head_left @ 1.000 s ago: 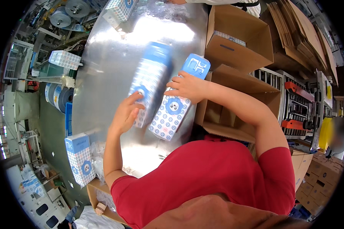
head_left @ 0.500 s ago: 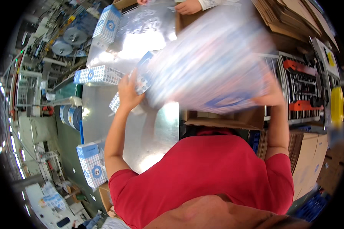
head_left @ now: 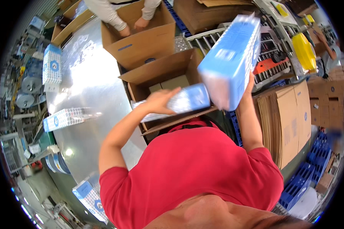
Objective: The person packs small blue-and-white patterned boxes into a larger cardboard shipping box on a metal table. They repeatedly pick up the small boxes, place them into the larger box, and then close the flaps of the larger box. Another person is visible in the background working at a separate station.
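Observation:
My left hand point(head_left: 162, 102) grips a slim blue-and-white patterned carton point(head_left: 193, 98), which lies slanted over the near side of an open cardboard box point(head_left: 141, 76). Held up to the right of that box is a larger, long blue carton point(head_left: 233, 49) with patterned white sides. My right hand point(head_left: 249, 87) has hold of it from its right side, the fingers partly hidden behind it. Its lower end is blurred by motion and close to the slim carton; whether the two touch I cannot tell. Inside the box, plain cardboard surfaces show.
A metal table point(head_left: 99, 114) at the left bears patterned cartons point(head_left: 67, 118) and clear plastic film point(head_left: 78, 49). Beyond, a co-worker's hands point(head_left: 135, 27) reach into another open cardboard box point(head_left: 141, 47). A roller conveyor point(head_left: 273, 74) and stacked flat cardboard point(head_left: 286, 122) stand at the right.
The blurred bundle that spanned both hands is gone from between them; each hand now holds a separate carton. Both are over or beside the open box, my left hand further right. The view has turned.

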The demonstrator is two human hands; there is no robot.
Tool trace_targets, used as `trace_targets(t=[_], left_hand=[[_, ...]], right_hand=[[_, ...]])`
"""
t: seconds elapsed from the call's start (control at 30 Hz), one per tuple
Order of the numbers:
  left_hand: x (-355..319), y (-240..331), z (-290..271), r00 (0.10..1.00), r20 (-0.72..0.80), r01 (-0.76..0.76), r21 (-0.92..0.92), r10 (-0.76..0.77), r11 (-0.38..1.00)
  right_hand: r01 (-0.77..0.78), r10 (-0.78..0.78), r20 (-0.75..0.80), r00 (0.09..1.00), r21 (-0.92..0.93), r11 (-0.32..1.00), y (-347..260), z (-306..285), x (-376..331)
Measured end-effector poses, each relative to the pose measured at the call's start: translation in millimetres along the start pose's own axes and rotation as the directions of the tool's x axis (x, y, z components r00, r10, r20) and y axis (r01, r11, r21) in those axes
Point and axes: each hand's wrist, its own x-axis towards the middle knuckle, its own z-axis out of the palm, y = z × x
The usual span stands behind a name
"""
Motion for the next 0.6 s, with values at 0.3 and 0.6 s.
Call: trace_targets(t=[0.3, 0.6], left_hand=[[-9, -43, 100, 0.877, 0.33, 0.321, 0.138, -0.349, 0.937], [-98, -41, 18, 0.799, -0.541, 0.268, -0.072, -0.263, 0.961]], right_hand=[[0.895, 0.412, 0.795, 0.445, -0.393, -0.209, 59, 154, -17], [0.736, 0.858, -0.055, 0.511, -0.487, -0.47, 287, 7, 96]])
